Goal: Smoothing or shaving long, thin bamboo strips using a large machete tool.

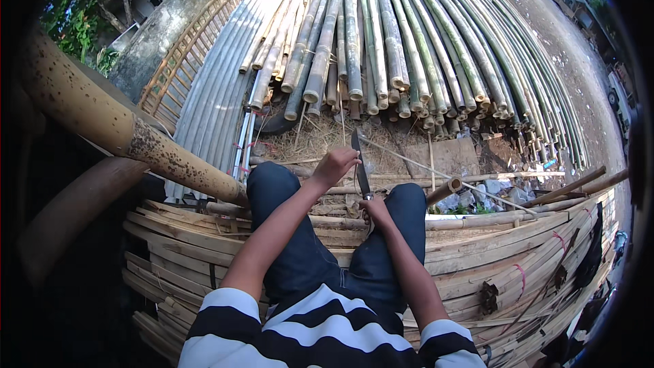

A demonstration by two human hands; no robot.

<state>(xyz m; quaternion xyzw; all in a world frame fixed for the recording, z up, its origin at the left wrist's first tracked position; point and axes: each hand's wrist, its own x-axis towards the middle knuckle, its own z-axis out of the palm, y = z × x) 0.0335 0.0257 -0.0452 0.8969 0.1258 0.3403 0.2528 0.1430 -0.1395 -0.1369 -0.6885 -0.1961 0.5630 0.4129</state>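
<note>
I sit on a stack of split bamboo slats (477,259) with my knees in dark trousers ahead of me. My right hand (376,211) grips the handle of a long dark knife (360,163) whose blade points up and away. My left hand (334,165) is closed on a thin bamboo strip (415,162) right beside the blade; the strip runs off to the right over the ground.
A big pile of long green and grey bamboo poles (381,34) lies ahead. A thick speckled bamboo pole (122,129) slants in from the left. A bamboo lattice fence (184,54) stands at the back left. Dry shavings and litter cover the ground (313,140).
</note>
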